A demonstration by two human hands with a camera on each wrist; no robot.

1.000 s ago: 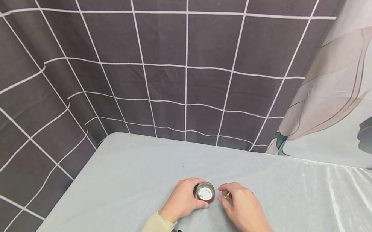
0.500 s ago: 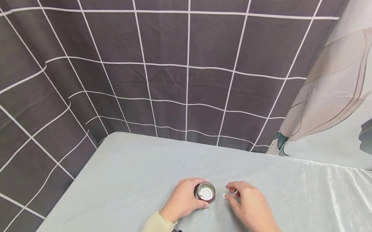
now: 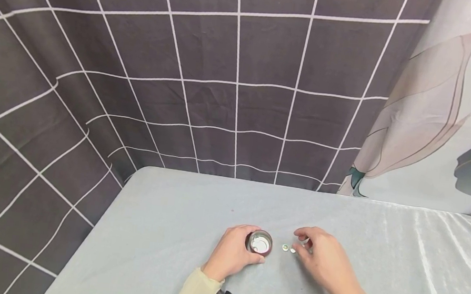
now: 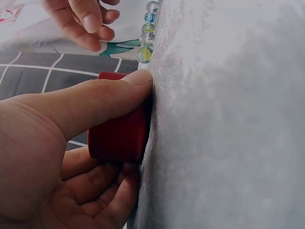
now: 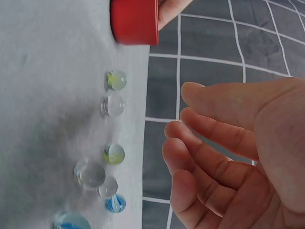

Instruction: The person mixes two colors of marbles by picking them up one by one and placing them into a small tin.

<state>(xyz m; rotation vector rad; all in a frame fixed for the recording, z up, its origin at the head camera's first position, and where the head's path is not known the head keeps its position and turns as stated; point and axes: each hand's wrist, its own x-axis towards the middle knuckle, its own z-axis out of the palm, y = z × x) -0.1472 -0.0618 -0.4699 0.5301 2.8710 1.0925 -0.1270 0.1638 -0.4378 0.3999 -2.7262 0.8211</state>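
My left hand (image 3: 230, 252) grips a small red cup (image 5: 134, 21) with its thumb and fingers curled round the sides. The cup stands upright on the cloth, its shiny inside visible from above. To its right, in the head view, lie a marble (image 3: 285, 247) and a second marble (image 3: 293, 250). My right hand (image 3: 328, 262) hovers just beyond them, fingers loosely bent, thumb apart, holding nothing. The right wrist view shows several glass marbles: a yellow-swirled marble (image 5: 116, 80) nearest the cup, a clear marble (image 5: 114, 105), and a blue-and-white marble (image 5: 115, 203) farther off.
A pale velvety cloth (image 3: 176, 217) covers the table. Behind it hangs a dark curtain (image 3: 261, 111) with white grid lines, and at the right a white leaf-patterned curtain (image 3: 429, 153).
My right hand has drawn away to the right from the cup, uncovering two marbles on the cloth. The left hand and the cup have stayed in place.
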